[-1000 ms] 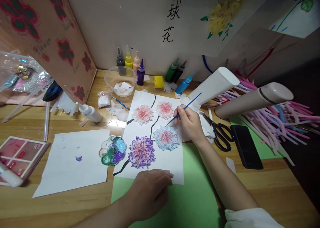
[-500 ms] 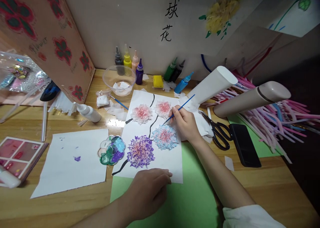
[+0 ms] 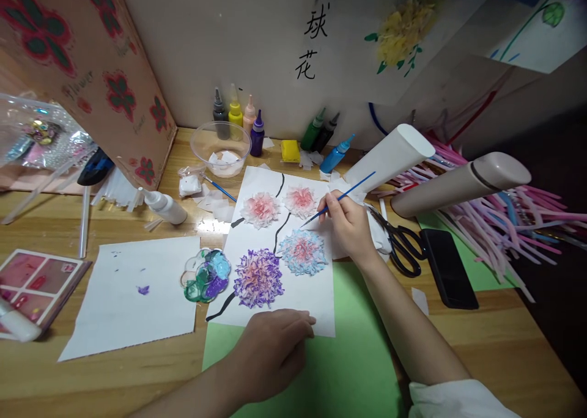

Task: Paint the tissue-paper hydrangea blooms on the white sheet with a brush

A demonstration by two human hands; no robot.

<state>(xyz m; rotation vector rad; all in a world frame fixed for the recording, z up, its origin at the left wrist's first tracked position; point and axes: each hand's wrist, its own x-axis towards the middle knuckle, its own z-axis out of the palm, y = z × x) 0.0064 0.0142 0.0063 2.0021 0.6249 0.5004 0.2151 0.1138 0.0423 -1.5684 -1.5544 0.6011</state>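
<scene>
My right hand (image 3: 346, 225) is closed around a thin blue paintbrush (image 3: 352, 189). The brush tip points down at the upper edge of a blue-and-pink paper flower (image 3: 302, 253). My left hand (image 3: 275, 348) holds nothing and lies across the lower edge of the white sheet (image 3: 316, 302), its fingers stretched to the right and partly bent. Also on that sheet are a purple-edged flower (image 3: 259, 277), two pink-and-white flowers, and black painted stems. Left of it sits a flower-shaped palette (image 3: 205, 275) with green, light blue and purple paint.
Black scissors (image 3: 403, 247) and a phone (image 3: 449, 268) lie to the right, near a grey bottle (image 3: 458, 186) and pipe cleaners. Paint bottles and a clear bowl (image 3: 221, 152) stand along the wall. A paint-marked paper (image 3: 137, 302) lies left of the palette.
My right hand has shifted slightly right with the paintbrush, whose tip has moved a little right and stays near the blue-and-pink flower's top. The left hand has stayed in place.
</scene>
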